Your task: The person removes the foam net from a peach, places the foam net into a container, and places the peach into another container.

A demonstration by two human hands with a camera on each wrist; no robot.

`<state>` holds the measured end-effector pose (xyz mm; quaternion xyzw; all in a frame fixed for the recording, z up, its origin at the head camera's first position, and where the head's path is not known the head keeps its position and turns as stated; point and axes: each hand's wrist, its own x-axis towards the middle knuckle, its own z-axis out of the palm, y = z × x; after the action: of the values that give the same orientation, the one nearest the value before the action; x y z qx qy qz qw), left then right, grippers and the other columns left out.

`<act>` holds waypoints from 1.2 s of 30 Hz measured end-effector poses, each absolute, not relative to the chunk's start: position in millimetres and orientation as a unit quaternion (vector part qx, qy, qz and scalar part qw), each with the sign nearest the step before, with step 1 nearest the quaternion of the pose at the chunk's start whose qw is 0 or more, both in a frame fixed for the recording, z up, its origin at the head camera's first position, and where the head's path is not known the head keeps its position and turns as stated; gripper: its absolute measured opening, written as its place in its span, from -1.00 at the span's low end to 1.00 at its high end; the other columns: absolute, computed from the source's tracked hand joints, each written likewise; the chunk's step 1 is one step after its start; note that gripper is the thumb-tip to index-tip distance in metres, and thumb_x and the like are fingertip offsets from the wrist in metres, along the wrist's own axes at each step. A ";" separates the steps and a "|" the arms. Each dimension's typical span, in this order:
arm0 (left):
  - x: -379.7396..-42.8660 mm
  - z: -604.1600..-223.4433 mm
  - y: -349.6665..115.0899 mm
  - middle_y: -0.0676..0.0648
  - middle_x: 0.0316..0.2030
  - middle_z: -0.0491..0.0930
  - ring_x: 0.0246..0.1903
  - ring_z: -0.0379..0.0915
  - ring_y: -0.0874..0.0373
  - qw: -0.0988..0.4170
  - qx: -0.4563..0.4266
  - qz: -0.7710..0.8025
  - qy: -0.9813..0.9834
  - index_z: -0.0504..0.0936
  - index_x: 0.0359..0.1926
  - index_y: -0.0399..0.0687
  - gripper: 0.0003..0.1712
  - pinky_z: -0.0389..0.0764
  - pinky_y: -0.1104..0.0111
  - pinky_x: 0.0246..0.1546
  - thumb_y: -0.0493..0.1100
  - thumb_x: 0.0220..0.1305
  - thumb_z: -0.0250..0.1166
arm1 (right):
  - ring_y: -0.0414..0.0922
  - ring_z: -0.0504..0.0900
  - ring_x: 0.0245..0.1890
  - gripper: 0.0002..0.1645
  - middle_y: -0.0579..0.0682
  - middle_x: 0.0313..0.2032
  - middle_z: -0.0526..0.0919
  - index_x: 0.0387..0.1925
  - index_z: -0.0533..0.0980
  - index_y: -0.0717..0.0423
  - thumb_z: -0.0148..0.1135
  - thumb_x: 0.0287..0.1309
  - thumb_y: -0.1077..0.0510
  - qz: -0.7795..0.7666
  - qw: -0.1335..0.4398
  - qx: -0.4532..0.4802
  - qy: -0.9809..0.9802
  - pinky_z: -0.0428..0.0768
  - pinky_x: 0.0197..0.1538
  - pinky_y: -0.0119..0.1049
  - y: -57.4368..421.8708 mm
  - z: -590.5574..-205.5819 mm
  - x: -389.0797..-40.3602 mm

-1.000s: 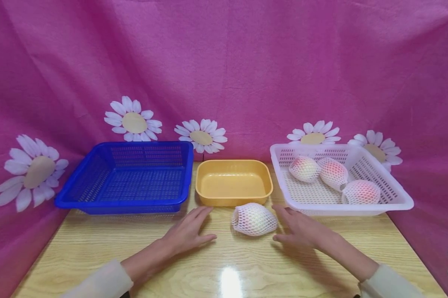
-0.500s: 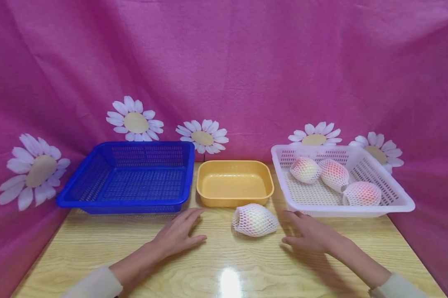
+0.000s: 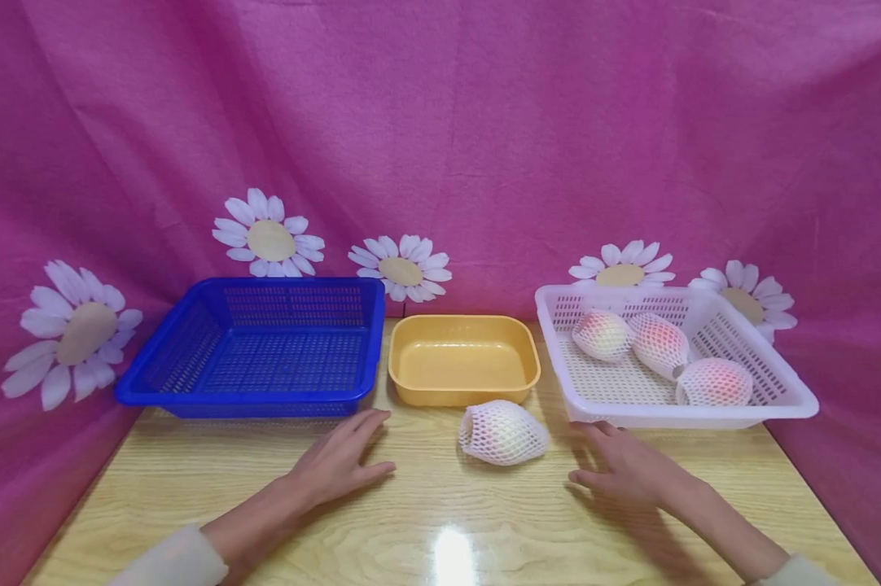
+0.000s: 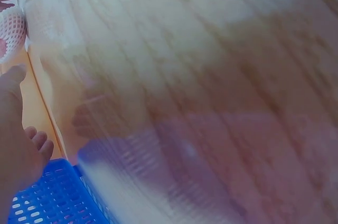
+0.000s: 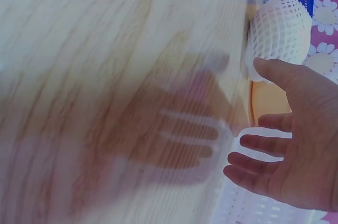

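Observation:
One peach-coloured fruit in a white foam net [image 3: 504,433] lies on the table just in front of the yellow tray [image 3: 464,399]. To its left my left hand [image 3: 340,457] has its fingers loosely extended and holds nothing, near the front of the blue basket [image 3: 243,400]. My right hand [image 3: 626,464] is on the other side, apart from the fruit, fingers relaxed, in front of the white basket [image 3: 675,417]. In the right wrist view the netted fruit [image 5: 280,31] shows beyond the thumb, and the palm holds nothing.
Three more netted fruits, one of them at the front [image 3: 715,381], lie in the white basket. The blue basket and yellow tray hold nothing. A pink curtain [image 3: 484,146] with daisies hangs behind the wooden table [image 3: 382,529].
Both hands have drawn outward from the netted fruit, the left one to the left and the right one to the right. The fruit stays on the table.

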<state>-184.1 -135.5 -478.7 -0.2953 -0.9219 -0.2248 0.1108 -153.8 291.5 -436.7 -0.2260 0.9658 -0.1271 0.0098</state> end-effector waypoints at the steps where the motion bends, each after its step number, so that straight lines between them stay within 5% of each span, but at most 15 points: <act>1: -183.9 -478.6 -136.3 -0.10 0.14 0.39 0.09 0.34 0.01 0.110 -0.293 -0.224 -0.923 0.33 0.25 -0.04 -0.13 0.41 0.14 0.02 0.22 -0.05 0.37 | 0.17 0.49 -0.09 -0.13 0.21 0.00 0.46 0.20 0.32 0.10 0.22 -0.03 -0.33 -0.127 0.011 -0.222 0.967 0.50 -0.13 0.07 292.4 -436.2 -153.2; 10: -182.7 -477.2 -134.1 -0.05 0.12 0.40 0.09 0.34 0.05 0.110 -0.295 -0.217 -0.924 0.33 0.24 -0.01 -0.13 0.42 0.18 0.02 0.22 -0.06 0.37 | 0.07 0.53 -0.17 -0.21 0.04 -0.08 0.51 0.10 0.39 0.04 0.19 -0.04 -0.38 -0.103 0.015 -0.224 0.969 0.52 -0.20 -0.01 293.8 -437.3 -152.9; 36: -189.1 -471.8 -111.5 -0.05 0.12 0.39 0.12 0.29 0.08 0.122 -0.330 -0.223 -0.909 0.32 0.26 -0.07 -0.12 0.36 0.21 0.08 0.22 -0.03 0.36 | 0.23 0.44 0.03 0.07 0.37 0.14 0.33 0.30 0.14 0.15 0.23 -0.09 -0.38 -0.125 -0.007 -0.236 0.964 0.45 -0.02 0.08 263.8 -434.7 -159.2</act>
<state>-189.1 -111.5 -471.8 -0.3300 -0.9091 -0.2232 0.1217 -159.2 263.8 -434.7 -0.2359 0.9637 -0.1251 -0.0070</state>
